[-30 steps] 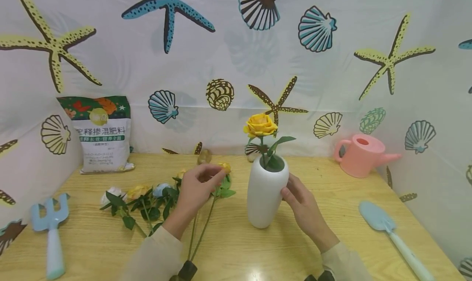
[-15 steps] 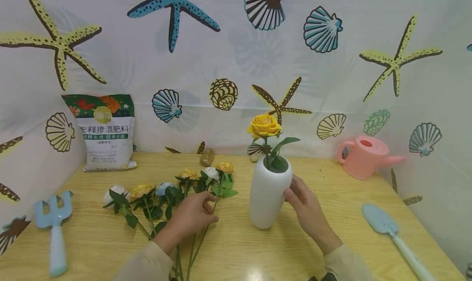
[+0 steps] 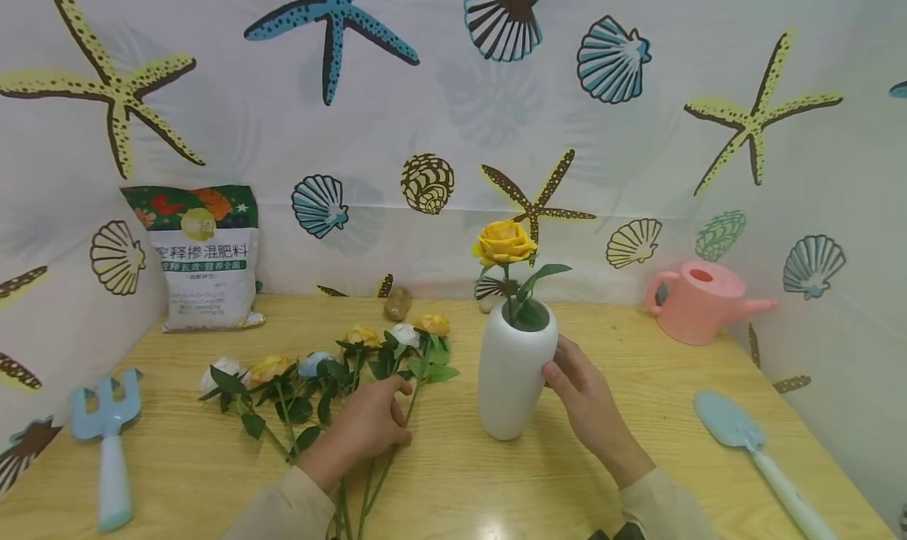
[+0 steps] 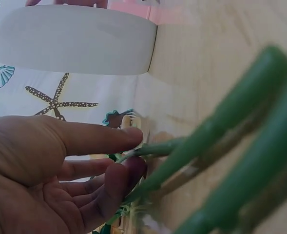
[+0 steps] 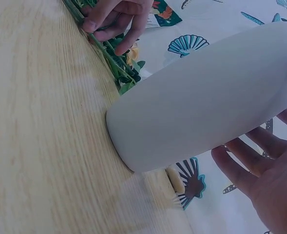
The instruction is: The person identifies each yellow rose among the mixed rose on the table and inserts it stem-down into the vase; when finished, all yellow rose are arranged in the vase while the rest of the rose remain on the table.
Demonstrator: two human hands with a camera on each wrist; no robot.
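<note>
Left hand [image 3: 370,420] lowered to rose stem [image 4: 165,147], vase [image 3: 512,379] between hands [image 3: 586,406], trowel [image 3: 730,420] rightward

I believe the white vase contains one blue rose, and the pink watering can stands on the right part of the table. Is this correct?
Not quite: the one rose in the white vase is yellow, as the head view shows. The pink watering can stands on the right part of the table.

Wooden table [image 3: 453,481] beneath flowers [image 3: 331,372]; vase [image 3: 513,379]; fork [image 3: 109,445]; trowel [image 3: 768,469]; watering can [image 3: 697,304]; bag [image 3: 209,284]
</note>
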